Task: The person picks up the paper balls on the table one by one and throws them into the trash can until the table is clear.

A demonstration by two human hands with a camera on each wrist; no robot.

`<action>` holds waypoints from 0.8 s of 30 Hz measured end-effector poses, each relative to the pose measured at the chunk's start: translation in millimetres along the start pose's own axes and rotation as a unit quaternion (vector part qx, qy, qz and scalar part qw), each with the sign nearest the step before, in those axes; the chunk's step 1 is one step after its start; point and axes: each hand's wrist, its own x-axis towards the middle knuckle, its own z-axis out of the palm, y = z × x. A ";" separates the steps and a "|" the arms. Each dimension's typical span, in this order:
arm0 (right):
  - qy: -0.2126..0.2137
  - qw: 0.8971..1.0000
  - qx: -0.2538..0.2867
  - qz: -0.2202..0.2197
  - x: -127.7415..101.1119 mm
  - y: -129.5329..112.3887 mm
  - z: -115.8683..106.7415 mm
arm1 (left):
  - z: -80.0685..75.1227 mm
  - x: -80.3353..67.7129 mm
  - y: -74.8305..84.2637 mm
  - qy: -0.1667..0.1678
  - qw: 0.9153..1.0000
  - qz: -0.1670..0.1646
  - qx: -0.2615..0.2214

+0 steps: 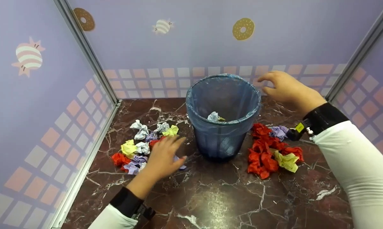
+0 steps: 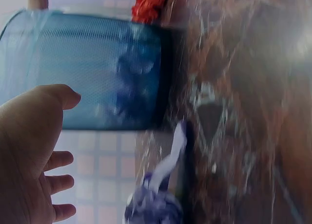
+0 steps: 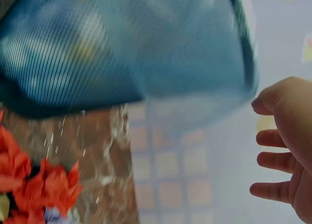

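Note:
A mesh wastebasket (image 1: 221,140) lined with a translucent blue bag stands mid-table, with crumpled white paper (image 1: 213,116) showing inside. My left hand (image 1: 164,159) hovers over the left pile of crumpled paper (image 1: 142,148), fingers spread and nothing held. In the left wrist view its thumb (image 2: 66,95) overlaps the basket. Beside the basket's right rim, my right hand (image 1: 283,86) is raised with fingers loosely bent and holding nothing. The right wrist view shows its thumb (image 3: 273,100) close by the bag-covered rim (image 3: 248,83).
Right of the basket lies a pile of mostly red crumpled paper (image 1: 263,156), with a yellow piece (image 1: 287,161) and a purple one (image 1: 278,132). The dark marbled tabletop (image 1: 217,197) is bounded by a lilac back wall (image 1: 204,35) and side panels (image 1: 16,111).

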 end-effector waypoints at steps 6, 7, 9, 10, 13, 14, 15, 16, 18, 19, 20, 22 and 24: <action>-0.025 0.997 0.017 0.068 -15.3 46.8 20.5 | 11.0 1.5 23.2 -0.032 0.999 0.035 -0.018; -0.030 0.996 0.023 0.078 -17.7 54.3 25.8 | 13.1 1.4 25.8 -0.032 0.998 0.042 -0.019; -0.044 0.993 0.042 0.102 -23.3 67.8 37.3 | 17.6 0.9 29.8 -0.029 0.998 0.054 -0.017; -0.052 0.991 0.049 0.114 -26.4 74.0 43.7 | 19.9 0.4 31.5 -0.029 0.998 0.059 -0.014; -0.083 0.983 0.069 0.150 -36.1 88.0 63.7 | 26.5 -1.5 36.2 -0.035 0.997 0.066 -0.011; -0.092 0.980 0.073 0.158 -39.0 91.7 71.0 | 28.5 -2.3 37.5 -0.038 0.997 0.067 -0.012; -0.100 0.979 0.069 0.161 -41.7 95.0 78.2 | 30.3 -3.0 38.8 -0.042 0.997 0.067 -0.012; -0.105 0.979 0.069 0.164 -44.0 98.1 85.8 | 31.8 -3.8 40.1 -0.046 0.997 0.067 -0.013; -0.116 0.976 0.073 0.169 -48.7 102.8 100.4 | 34.3 -5.3 42.1 -0.053 0.996 0.068 -0.016; -0.121 0.974 0.081 0.172 -50.9 104.8 107.6 | 35.2 -5.8 42.8 -0.056 0.996 0.068 -0.017; -0.125 0.973 0.085 0.174 -52.9 106.9 114.5 | 36.0 -6.3 43.4 -0.059 0.996 0.068 -0.017; -0.133 0.970 0.093 0.182 -56.7 109.4 126.4 | 37.2 -6.9 44.1 -0.063 0.996 0.069 -0.016; -0.144 0.968 0.093 0.185 -59.4 110.3 135.7 | 38.3 -7.4 43.9 -0.065 0.995 0.069 -0.015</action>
